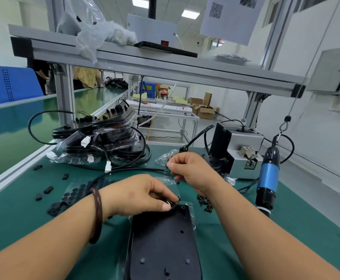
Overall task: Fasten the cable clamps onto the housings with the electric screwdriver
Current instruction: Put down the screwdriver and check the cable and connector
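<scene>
A flat black housing [163,243] lies on the green mat in front of me, partly in a clear bag. My left hand [140,196] presses thumb and fingers on the cable entry at the housing's far end, where a small black clamp [172,204] sits. My right hand [191,170] is just beyond it, fingers pinched on something small by the black cable [132,170]; what it holds is hidden. The blue electric screwdriver [268,176] hangs on a hook at the right, untouched.
A pile of bagged black housings with cables [104,138] sits at the back left. Loose black clamps [204,203] and rubber pieces [68,197] lie on the mat. A grey screw feeder [244,156] stands at the back right, under an aluminium shelf frame [144,63].
</scene>
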The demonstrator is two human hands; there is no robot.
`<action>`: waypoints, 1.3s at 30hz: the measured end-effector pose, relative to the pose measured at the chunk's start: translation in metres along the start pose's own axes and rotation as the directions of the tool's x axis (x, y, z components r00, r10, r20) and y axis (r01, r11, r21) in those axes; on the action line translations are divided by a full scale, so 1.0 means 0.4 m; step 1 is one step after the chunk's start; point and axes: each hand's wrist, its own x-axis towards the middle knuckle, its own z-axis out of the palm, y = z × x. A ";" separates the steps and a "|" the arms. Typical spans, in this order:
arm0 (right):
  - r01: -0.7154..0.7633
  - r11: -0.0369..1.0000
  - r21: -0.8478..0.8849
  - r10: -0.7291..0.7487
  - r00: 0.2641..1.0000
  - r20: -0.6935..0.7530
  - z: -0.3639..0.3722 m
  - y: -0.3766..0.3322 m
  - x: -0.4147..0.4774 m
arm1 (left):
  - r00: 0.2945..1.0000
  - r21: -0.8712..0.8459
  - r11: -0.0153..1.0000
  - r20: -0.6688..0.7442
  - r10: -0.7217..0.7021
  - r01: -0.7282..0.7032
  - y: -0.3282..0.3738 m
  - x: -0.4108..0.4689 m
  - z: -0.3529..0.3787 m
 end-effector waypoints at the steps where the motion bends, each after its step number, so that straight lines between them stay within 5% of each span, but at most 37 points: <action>1: -0.012 1.000 0.007 0.012 1.000 0.011 -0.002 -0.009 -0.019 | 1.000 0.012 1.000 -0.019 0.000 0.000 0.002 -0.003 0.003; 10: -0.217 0.975 0.044 0.210 0.970 0.119 -0.023 -0.042 -0.225 | 0.984 0.026 0.999 -0.177 0.030 -0.026 -0.003 -0.033 0.042; 14: -0.321 0.946 0.045 0.314 0.942 0.117 -0.020 -0.030 -0.275 | 0.964 0.163 0.987 -0.264 0.032 0.011 0.007 -0.047 0.060; 20: -0.398 0.906 0.148 0.384 0.917 0.111 -0.003 -0.017 -0.290 | 0.807 0.393 0.918 -0.555 0.200 0.043 0.043 -0.092 0.120; 39: -0.454 0.890 0.041 0.454 0.891 0.020 0.005 -0.012 -0.283 | 0.801 0.224 0.973 -0.573 0.174 -0.051 0.053 -0.150 0.191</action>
